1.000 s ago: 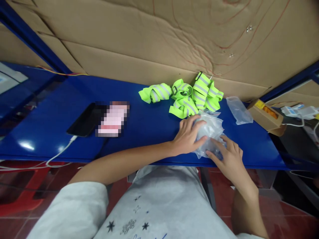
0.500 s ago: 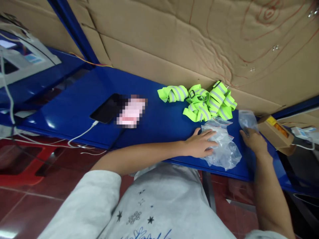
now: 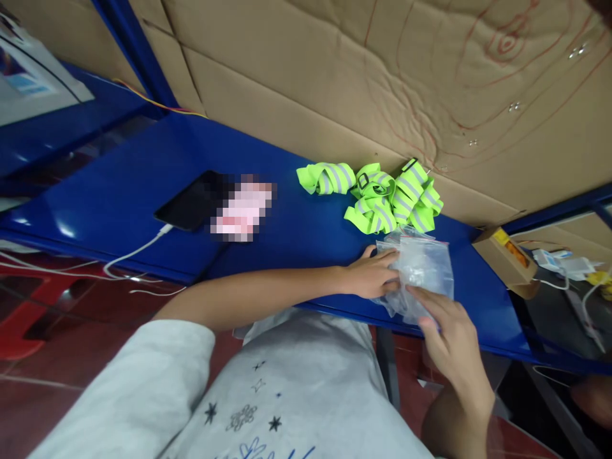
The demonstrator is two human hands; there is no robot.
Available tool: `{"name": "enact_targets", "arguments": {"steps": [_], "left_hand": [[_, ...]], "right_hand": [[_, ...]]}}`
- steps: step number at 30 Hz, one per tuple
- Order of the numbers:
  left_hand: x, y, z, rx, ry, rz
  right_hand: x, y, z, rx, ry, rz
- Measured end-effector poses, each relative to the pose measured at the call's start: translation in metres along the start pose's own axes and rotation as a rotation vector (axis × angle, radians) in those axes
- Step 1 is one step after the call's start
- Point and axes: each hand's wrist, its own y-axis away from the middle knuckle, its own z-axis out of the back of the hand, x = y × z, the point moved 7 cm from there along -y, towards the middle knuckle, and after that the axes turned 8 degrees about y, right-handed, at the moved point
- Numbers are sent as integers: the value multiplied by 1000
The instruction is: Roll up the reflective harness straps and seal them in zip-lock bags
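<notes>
Several clear zip-lock bags (image 3: 428,264) lie in a loose stack near the front edge of the blue table (image 3: 287,223). My left hand (image 3: 373,274) rests on the stack's left side, its fingers spread over the plastic. From the right, my right hand (image 3: 447,319) reaches over the bags with fingers stretched out, the fingertips on the top bag. Just behind the bags sits a heap of neon-green straps (image 3: 401,197) with grey reflective stripes and black buckles. A separate coiled green strap (image 3: 329,178) lies at its left.
A black phone (image 3: 194,201) with a white cable (image 3: 136,250) lies on the left, beside a pixelated pinkish item (image 3: 245,210). An open cardboard box (image 3: 504,261) stands at the right. A cardboard wall (image 3: 296,83) closes the back; a red stool (image 3: 29,312) is at lower left.
My right hand has come left from beside the box, and the bag it was at now lies flat on the stack. My left hand has stayed on the bags. The view has shifted slightly.
</notes>
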Motion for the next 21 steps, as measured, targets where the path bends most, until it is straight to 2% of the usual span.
{"name": "enact_targets", "arguments": {"steps": [3, 5, 9, 11, 12, 14, 16, 17, 19, 21], "left_hand": [[-1, 0, 4, -51, 31, -45], [0, -1, 10, -145, 105, -55], [3, 3, 38, -460, 206, -35], [5, 7, 54, -597, 162, 52], [7, 8, 58, -618, 116, 125], [11, 8, 60, -520, -28, 283], [15, 7, 54, -341, -201, 385], [16, 8, 51, -270, -272, 401], [16, 9, 45, -215, -330, 389], [14, 8, 37, -221, -235, 345]], "right_hand": [[-21, -9, 5, -153, -75, -88], [-38, -18, -11, -165, -15, -184], [-44, -31, -85, 133, 66, -289], [-40, -31, -112, 222, 62, -343], [-37, -30, -119, 227, 56, -363], [-32, -29, -118, 166, 31, -377], [-33, -27, -104, 29, -21, -390], [-38, -24, -94, -59, -42, -415], [-53, -16, -79, -199, -52, -511], [-70, -7, -77, -195, -94, -626]]}}
